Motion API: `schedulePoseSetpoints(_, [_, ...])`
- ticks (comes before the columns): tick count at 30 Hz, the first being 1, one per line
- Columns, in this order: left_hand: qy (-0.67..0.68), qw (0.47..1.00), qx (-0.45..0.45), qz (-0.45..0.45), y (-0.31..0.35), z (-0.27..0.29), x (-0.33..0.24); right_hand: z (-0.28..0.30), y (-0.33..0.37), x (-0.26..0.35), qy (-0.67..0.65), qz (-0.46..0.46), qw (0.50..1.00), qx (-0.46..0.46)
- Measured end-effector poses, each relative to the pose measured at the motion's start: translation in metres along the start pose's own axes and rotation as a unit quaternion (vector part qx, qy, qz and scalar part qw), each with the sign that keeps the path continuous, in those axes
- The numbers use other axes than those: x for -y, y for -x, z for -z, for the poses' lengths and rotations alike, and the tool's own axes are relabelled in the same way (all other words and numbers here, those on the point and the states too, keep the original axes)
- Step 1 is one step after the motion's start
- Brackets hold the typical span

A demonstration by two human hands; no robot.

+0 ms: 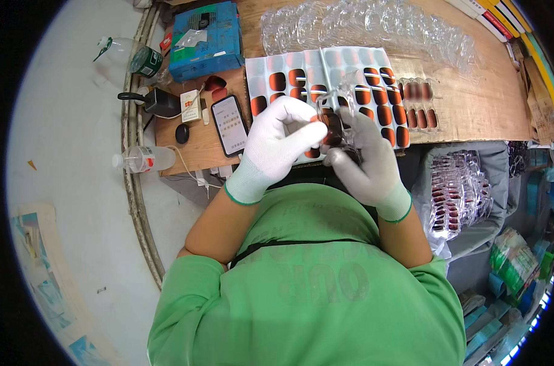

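Note:
Both my hands wear white gloves with green cuffs and meet in front of the lens sheet. With thumb and fingers pinched together, my left hand grips the side of a clear plastic glasses frame. A dark brown-red lens shows at that frame, between the hands; whether it is seated in the rim I cannot tell. At the frame's other side is my right hand, its fingers bent and smeared by motion. Beneath them lies a white sheet with rows of dark lenses shading to orange-red.
Clear frames line the table's back. Frames with lenses lie right of the sheet. A grey-lined bin holds many more. Leftward are a phone, a small carton, a blue box and a bottle.

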State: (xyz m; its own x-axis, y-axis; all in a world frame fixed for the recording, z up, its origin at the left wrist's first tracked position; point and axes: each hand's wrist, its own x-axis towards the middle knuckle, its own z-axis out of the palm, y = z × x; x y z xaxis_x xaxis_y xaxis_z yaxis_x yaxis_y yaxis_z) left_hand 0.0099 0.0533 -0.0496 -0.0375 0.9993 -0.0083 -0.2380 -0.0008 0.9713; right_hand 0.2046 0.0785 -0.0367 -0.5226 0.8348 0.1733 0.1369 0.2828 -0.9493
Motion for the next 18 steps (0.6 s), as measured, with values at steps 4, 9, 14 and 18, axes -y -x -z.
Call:
schedulePoseSetpoints(4, [0.128, 0.989, 0.051, 0.059, 0.015, 0.000, -0.001, 0.009, 0.008, 0.005, -0.169, -0.112, 0.978, 0.044])
schedulePoseSetpoints(9, [0.135, 0.981, 0.126, 0.065, 0.023, 0.006, -0.005, 0.017, 0.009, 0.008, -0.102, -0.117, 0.978, 0.136])
schedulePoseSetpoints(14, [0.024, 0.993, 0.109, 0.032, 0.027, -0.004, -0.015, 0.009, 0.014, 0.008, -0.138, -0.096, 0.984, 0.061])
schedulePoseSetpoints(18, [-0.064, 0.994, 0.087, -0.017, 0.029, -0.010, -0.015, 0.008, 0.021, 0.007, -0.135, -0.130, 0.982, 0.032])
